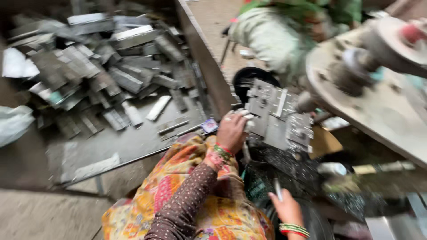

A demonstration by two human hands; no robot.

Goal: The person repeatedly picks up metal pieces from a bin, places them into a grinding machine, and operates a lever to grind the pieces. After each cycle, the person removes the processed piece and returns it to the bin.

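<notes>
The left hand (231, 131), wearing a ring and green and red bangles at the wrist, is closed around the near edge of a stack of flat grey metal plates (275, 118) with cut-outs, which sits on the dark, swarf-strewn bed of a machine (289, 164) straight ahead. The right hand (287, 206), also bangled, is lower and well apart from the left; it pinches a small slim grey metal piece (278, 189) that stands up between its fingers. Below the left arm, in its dotted brown sleeve, lies a bright orange and yellow patterned cloth (200, 195) over the lap. To the left, a large shallow metal tray (133, 144) holds a heap of short grey metal bars (102, 66), piled thickest toward its far side. To the upper right, a round pale machine plate (378, 106) with a thick shaft tilts into view, and beyond it crouches another person in pale green clothing (271, 38). The picture is motion-blurred, so finer detail is unclear.
</notes>
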